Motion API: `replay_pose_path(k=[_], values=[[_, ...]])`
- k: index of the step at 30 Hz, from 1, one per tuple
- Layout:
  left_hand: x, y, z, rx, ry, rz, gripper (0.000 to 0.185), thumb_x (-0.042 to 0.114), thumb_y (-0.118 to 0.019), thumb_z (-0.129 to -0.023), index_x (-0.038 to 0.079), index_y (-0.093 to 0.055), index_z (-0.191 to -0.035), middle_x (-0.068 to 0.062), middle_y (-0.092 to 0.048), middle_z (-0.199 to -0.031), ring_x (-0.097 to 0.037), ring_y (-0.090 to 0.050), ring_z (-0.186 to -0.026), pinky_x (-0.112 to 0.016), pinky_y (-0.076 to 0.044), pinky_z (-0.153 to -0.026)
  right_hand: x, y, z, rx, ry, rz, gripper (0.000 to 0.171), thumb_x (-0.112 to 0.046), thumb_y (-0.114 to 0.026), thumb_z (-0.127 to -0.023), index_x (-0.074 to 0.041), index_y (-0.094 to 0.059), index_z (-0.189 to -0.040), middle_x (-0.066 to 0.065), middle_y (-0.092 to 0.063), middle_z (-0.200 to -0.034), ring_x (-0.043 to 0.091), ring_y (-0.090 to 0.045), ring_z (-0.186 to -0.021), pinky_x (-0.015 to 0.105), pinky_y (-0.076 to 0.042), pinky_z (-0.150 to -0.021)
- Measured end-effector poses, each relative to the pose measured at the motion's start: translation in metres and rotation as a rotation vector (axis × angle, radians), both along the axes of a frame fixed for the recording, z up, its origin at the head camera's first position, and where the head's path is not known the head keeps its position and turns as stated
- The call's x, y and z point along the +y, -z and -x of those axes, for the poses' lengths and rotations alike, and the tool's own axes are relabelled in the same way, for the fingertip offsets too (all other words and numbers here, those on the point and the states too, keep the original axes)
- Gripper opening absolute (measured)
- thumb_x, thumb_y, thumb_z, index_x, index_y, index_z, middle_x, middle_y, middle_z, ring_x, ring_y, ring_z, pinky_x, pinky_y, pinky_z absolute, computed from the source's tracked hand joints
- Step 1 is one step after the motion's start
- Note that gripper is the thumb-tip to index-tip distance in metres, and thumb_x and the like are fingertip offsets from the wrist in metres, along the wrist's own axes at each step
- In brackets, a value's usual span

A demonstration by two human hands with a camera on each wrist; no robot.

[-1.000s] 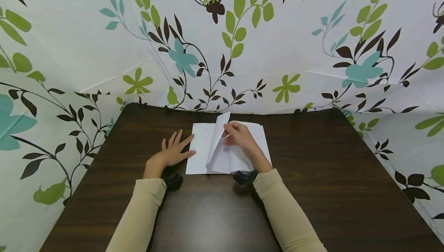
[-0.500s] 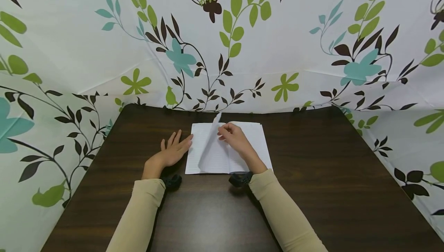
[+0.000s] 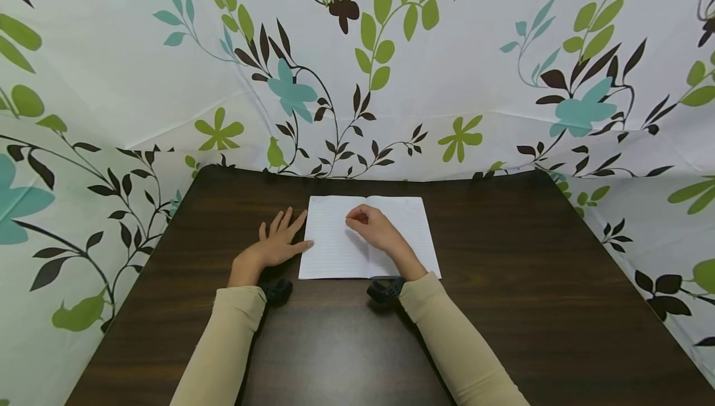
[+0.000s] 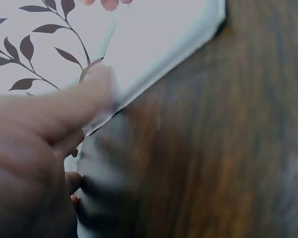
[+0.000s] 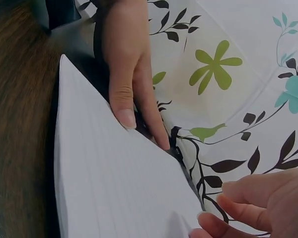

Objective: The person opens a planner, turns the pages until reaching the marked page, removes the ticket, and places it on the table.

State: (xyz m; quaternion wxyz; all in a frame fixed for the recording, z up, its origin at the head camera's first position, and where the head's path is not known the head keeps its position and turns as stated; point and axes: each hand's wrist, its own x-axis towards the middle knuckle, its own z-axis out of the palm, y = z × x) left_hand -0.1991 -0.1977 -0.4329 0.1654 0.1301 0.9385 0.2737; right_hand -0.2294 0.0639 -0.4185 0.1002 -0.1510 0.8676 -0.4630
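Observation:
An open notebook point(image 3: 332, 248) with lined white pages lies flat near the far side of the table. Spread fingers of my left hand point(image 3: 272, 248) rest at its left side; the thumb touches the page edge, as the left wrist view also shows with the notebook point(image 4: 164, 37) beyond the thumb. My right hand point(image 3: 380, 229) hovers over the notebook's middle, fingers loosely curled, with no page between them. In the right wrist view, a small gap shows between thumb and fingers of the right hand point(image 5: 270, 201), and the left hand point(image 5: 126, 64) sits at the notebook's edge.
The dark wooden table point(image 3: 536, 306) extends around the notebook on all sides. A white cloth point(image 3: 447, 71) printed with leaves, flowers and birds hangs behind and beside it. Dark wrist devices point(image 3: 385, 290) sit under both wrists, close to the tabletop.
The raised page has come down flat onto the left side. My right hand has moved slightly left and let go of the page. The left hand has stayed nearly in place.

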Motion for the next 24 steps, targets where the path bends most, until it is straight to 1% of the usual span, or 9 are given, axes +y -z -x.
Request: replay_pose_path(k=[2,5,8,12,14,16,18,24], values=[[0.001,0.000,0.000,0.010,0.006,0.006,0.082,0.053,-0.047,-0.095,0.020,-0.003,-0.155,-0.017,0.011,-0.161,-0.041,0.014,-0.146,-0.070,0.014,-0.107,0.002,-0.001,0.000,0.005,-0.006,0.000,0.021,-0.028,-0.058,-0.095,-0.013,-0.065,-0.108,0.003,-0.065,-0.106,0.017,-0.060,-0.101,0.037,-0.049,-0.090],[0.001,0.001,0.000,0.018,0.009,0.007,0.082,0.053,-0.048,-0.095,0.021,-0.003,-0.155,-0.018,0.011,-0.160,-0.041,0.013,-0.146,-0.069,0.015,-0.107,0.007,-0.003,0.002,0.020,0.003,-0.013,0.021,-0.028,-0.058,-0.096,-0.013,-0.065,-0.108,0.002,-0.065,-0.107,0.017,-0.060,-0.102,0.036,-0.049,-0.089],[0.000,0.003,-0.001,0.019,0.015,-0.001,0.081,0.053,-0.048,-0.095,0.022,-0.005,-0.155,-0.019,0.011,-0.160,-0.042,0.014,-0.146,-0.069,0.015,-0.107,0.015,-0.004,0.005,0.019,0.042,-0.019,0.021,-0.027,-0.057,-0.096,-0.013,-0.065,-0.109,0.004,-0.067,-0.105,0.017,-0.063,-0.097,0.033,-0.050,-0.082],[-0.002,0.004,-0.001,0.015,0.028,-0.008,0.078,0.051,-0.048,-0.095,0.023,-0.007,-0.155,-0.019,0.012,-0.160,-0.042,0.015,-0.146,-0.069,0.016,-0.107,0.031,-0.003,0.012,-0.005,0.120,-0.038,0.022,-0.026,-0.056,-0.096,-0.011,-0.064,-0.110,0.007,-0.066,-0.104,0.017,-0.065,-0.084,0.027,-0.048,-0.069],[-0.002,0.003,-0.002,0.013,0.033,-0.010,0.077,0.051,-0.048,-0.096,0.023,-0.009,-0.155,-0.019,0.012,-0.160,-0.042,0.015,-0.146,-0.069,0.016,-0.106,0.040,-0.003,0.015,-0.030,0.160,-0.056,0.024,-0.026,-0.057,-0.095,-0.010,-0.063,-0.111,0.008,-0.066,-0.105,0.018,-0.065,-0.082,0.025,-0.047,-0.067],[-0.002,0.002,-0.002,0.012,0.037,-0.007,0.076,0.051,-0.048,-0.096,0.024,-0.010,-0.155,-0.019,0.013,-0.160,-0.042,0.016,-0.146,-0.069,0.016,-0.107,0.049,-0.004,0.017,-0.052,0.192,-0.077,0.026,-0.026,-0.058,-0.095,-0.008,-0.062,-0.113,0.010,-0.065,-0.108,0.020,-0.065,-0.083,0.025,-0.048,-0.067],[-0.002,0.001,-0.001,0.013,0.041,-0.005,0.074,0.051,-0.047,-0.096,0.024,-0.012,-0.155,-0.019,0.013,-0.160,-0.042,0.016,-0.146,-0.070,0.016,-0.107,0.060,-0.006,0.019,-0.063,0.239,-0.111,0.028,-0.026,-0.059,-0.093,-0.007,-0.061,-0.114,0.012,-0.063,-0.110,0.022,-0.064,-0.088,0.027,-0.048,-0.071],[-0.002,0.001,-0.001,0.013,0.048,0.007,0.071,0.049,-0.047,-0.097,0.024,-0.015,-0.155,-0.020,0.012,-0.160,-0.043,0.015,-0.146,-0.070,0.015,-0.106,0.089,-0.014,0.015,-0.067,0.400,-0.213,0.042,-0.027,-0.063,-0.091,-0.002,-0.053,-0.123,0.018,-0.056,-0.117,0.029,-0.053,-0.100,0.040,-0.046,-0.082]])
